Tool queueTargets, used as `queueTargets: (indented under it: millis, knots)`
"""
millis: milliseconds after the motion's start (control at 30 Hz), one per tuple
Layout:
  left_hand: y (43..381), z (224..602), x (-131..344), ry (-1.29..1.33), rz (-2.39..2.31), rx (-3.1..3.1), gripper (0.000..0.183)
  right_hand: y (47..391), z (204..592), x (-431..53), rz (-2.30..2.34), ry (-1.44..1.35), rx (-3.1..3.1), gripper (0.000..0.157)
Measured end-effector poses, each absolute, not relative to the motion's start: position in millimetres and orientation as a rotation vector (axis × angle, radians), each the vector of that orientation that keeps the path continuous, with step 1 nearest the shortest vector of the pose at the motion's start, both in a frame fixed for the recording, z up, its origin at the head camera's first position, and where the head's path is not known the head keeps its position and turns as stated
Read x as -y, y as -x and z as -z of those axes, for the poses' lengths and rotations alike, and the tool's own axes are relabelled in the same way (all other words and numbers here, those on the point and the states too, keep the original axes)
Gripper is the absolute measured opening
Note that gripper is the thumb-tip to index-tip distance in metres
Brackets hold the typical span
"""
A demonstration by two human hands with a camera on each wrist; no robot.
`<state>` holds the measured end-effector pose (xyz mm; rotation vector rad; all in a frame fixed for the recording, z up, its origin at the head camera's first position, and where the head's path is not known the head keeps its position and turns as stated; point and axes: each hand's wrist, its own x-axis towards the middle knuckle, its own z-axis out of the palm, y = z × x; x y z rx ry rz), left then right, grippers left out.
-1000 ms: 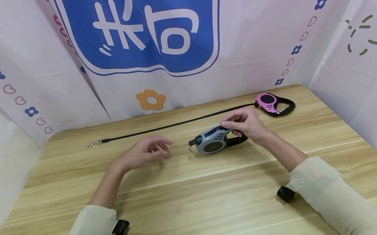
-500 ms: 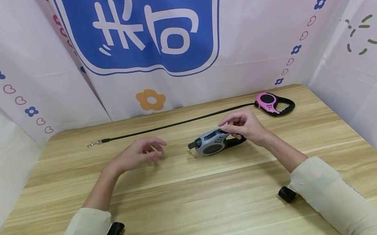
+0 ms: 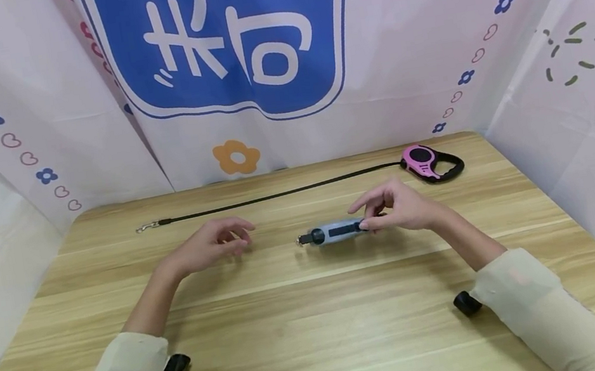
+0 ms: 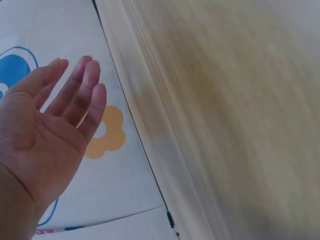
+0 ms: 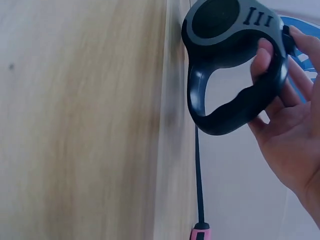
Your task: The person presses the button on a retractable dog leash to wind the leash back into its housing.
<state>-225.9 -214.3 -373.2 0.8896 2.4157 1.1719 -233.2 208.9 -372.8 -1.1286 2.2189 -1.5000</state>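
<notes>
My right hand [image 3: 401,208] holds a grey-blue and black retractable dog leash [image 3: 333,232] by its looped handle. In the right wrist view the handle [image 5: 235,117] shows its opening, with fingers [image 5: 262,62] curled round the grip and the thumb at the black button near the casing. The leash stands on its edge, its nozzle and small metal clip [image 3: 301,240] pointing left. My left hand [image 3: 208,247] hovers to the left of the clip, apart from it, fingers loosely bent and holding nothing. The left wrist view shows its bare palm [image 4: 47,135].
A pink and black retractable leash [image 3: 422,160] lies at the back right of the wooden table [image 3: 309,337]. Its black cord [image 3: 276,196] runs left along the back to a metal clip [image 3: 146,226]. A printed cloth [image 3: 373,71] hangs behind the table.
The grey leash has turned from showing its side to showing its top edge, as the right hand tilts it. My left hand has drawn back slightly leftward, away from the clip.
</notes>
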Motion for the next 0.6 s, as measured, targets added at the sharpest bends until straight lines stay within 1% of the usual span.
queueTargets:
  millis: [167, 433, 600]
  knots:
    - [224, 372, 216, -0.889, -1.179, -2.414, 0.036, 227, 372, -206, 1.323, 1.080, -2.252, 0.035]
    - [224, 369, 217, -0.877, -1.186, -2.407, 0.035, 222, 377, -194, 1.039, 1.238, -2.257, 0.059]
    - [224, 369, 217, -0.877, -1.188, -2.399, 0.035, 220, 380, -190, 0.960, 1.285, -2.256, 0.064]
